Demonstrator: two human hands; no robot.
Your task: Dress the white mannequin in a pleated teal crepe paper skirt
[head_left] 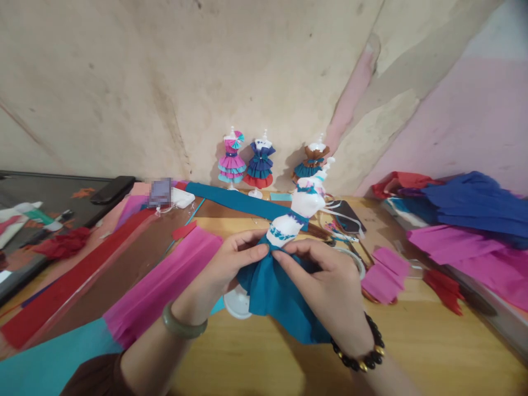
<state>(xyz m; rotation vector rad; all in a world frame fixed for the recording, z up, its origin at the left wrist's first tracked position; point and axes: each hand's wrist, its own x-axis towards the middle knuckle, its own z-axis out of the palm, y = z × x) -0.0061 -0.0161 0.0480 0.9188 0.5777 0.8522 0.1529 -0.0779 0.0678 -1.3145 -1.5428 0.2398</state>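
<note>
A small white mannequin (308,202) leans to the right between my hands, with patches of teal on its chest and waist. Gathered around its lower body is a teal crepe paper skirt (274,300). My left hand (243,253) pinches the skirt's top edge with the thumb in front. Close beside it, my right hand (325,280) presses a fold of the same edge between thumb and fingers. Below the skirt, the white round base (238,303) shows in part. A long teal paper strip (239,202) lies behind the mannequin.
Three small dressed mannequins (259,159) stand along the wall. Pink (165,280), red (82,269) and light blue (58,357) paper strips cover the left side. Piled paper (478,209) sits at the right, near a dark phone (348,217) and pink pieces (385,275).
</note>
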